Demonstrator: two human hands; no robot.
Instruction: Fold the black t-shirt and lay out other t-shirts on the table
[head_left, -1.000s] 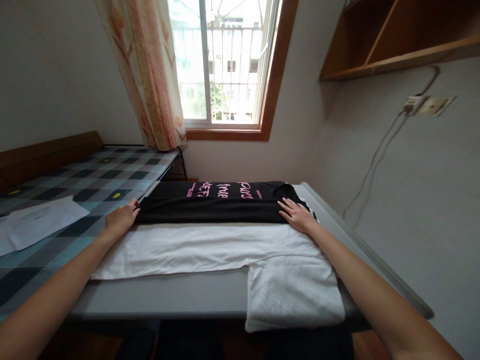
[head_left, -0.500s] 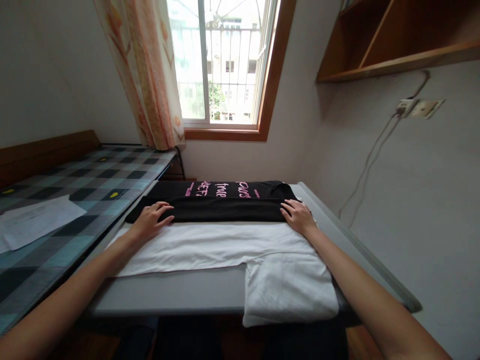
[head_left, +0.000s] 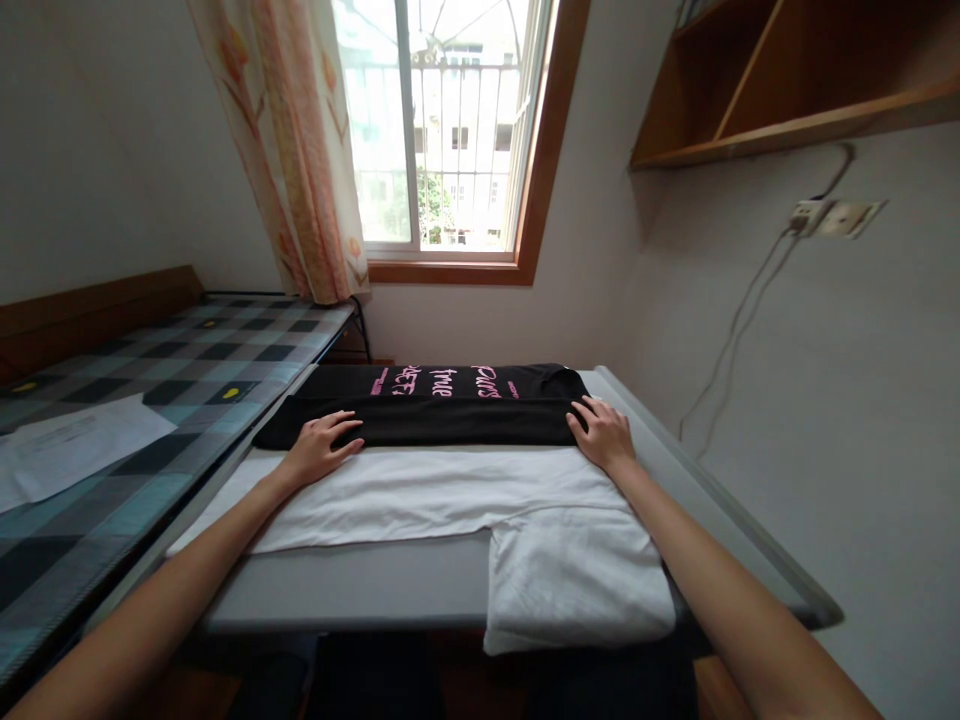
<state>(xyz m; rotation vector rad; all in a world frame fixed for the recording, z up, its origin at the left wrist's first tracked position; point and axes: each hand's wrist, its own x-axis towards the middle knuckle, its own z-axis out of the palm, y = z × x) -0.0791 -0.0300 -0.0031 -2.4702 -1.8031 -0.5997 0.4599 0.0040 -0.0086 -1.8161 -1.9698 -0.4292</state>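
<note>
A black garment with pink lettering lies folded across the far part of a grey table. Its near strip is doubled over, and white cloth spreads flat in front of it, with a white sleeve hanging toward the near edge. My left hand rests on the left part of the black strip, fingers spread. At the strip's right end lies my right hand, its fingers also apart and touching the cloth.
On the left is a bed with a checked cover and papers on it. A curtain hangs beside the window. Wooden shelves and a socket with cables are on the right wall.
My left hand has moved a little to the right along the black strip. My right hand has shifted slightly right. The clothing looks almost the same.
</note>
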